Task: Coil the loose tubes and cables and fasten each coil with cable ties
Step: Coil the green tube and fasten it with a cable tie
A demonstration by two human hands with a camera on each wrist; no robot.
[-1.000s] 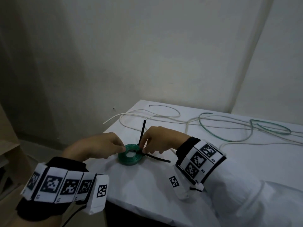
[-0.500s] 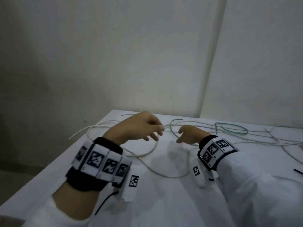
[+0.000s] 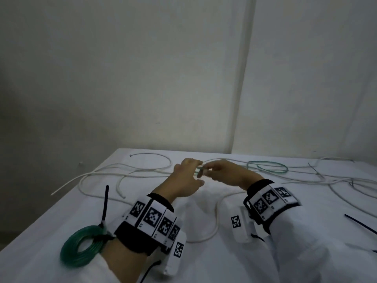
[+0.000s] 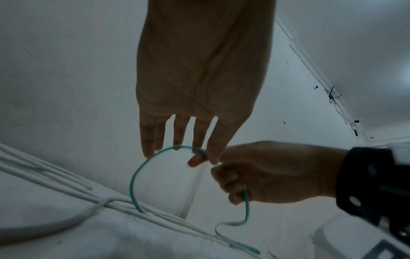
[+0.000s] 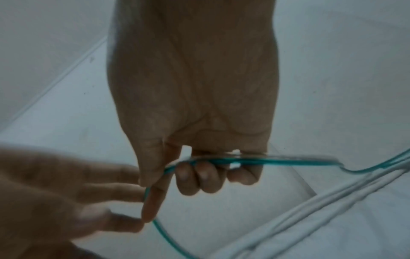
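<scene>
Desk (image 3: 204, 262): loose white cables, one tied green coil (image 3: 81, 248) near left. Green tube (image 4: 142, 168) runs rightward along the far side. Right hand (image 5: 193, 108) curls round its end, so is nearer the slack; left hand (image 4: 199, 78), fingers straight, touches the raised loop.

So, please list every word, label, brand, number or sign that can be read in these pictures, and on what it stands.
No readable words, brands or numbers.
Left wrist band: black-and-white square code markers, no letters; tiny marks below them are too small to read.
Right wrist band: the same markers, nothing readable.
</scene>
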